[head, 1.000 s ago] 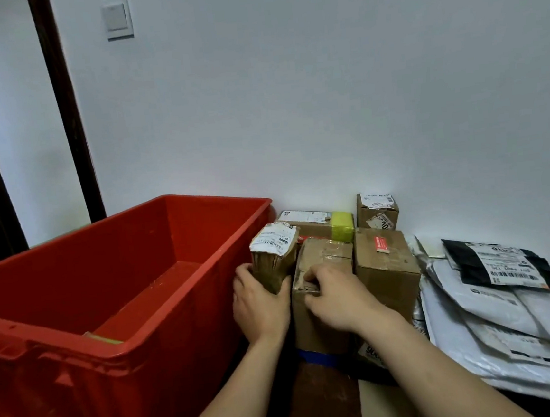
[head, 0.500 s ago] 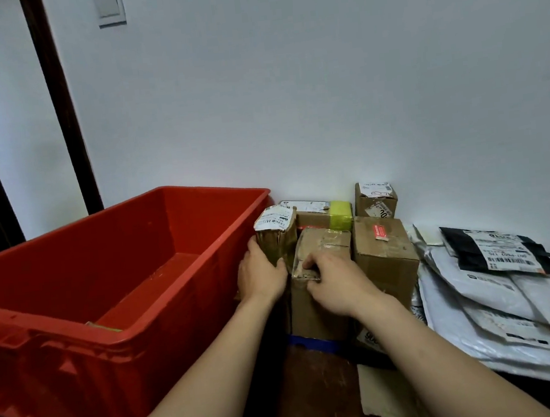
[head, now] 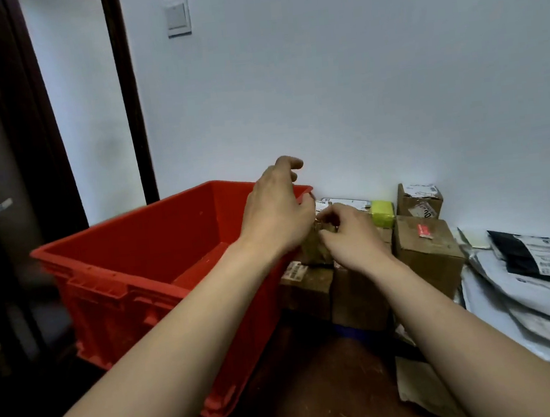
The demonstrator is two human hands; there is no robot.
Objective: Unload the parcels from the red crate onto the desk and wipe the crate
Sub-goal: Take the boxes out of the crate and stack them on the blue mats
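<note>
the red crate (head: pixel 130 256) shows a bare inside where it can be seen, its near floor hidden by its own wall, so unloading looks nearly or fully done. cardboard boxes (head: pixel 429 254) stand on the desk (head: pixel 319 399) just right of the crate, with mailer bags (head: pixel 528 301) further right. the left hand (head: pixel 277 211) hovers over the crate's far right corner, loosely curled and holding nothing, while the right hand (head: pixel 350 234) pinches the top of a small brown parcel (head: pixel 314 251) beside the crate; wiping seems not begun, and no cloth shows.

The crate (head: pixel 130 256) sits left of the boxes (head: pixel 429 254), mailer bags (head: pixel 528 301) right.
</note>
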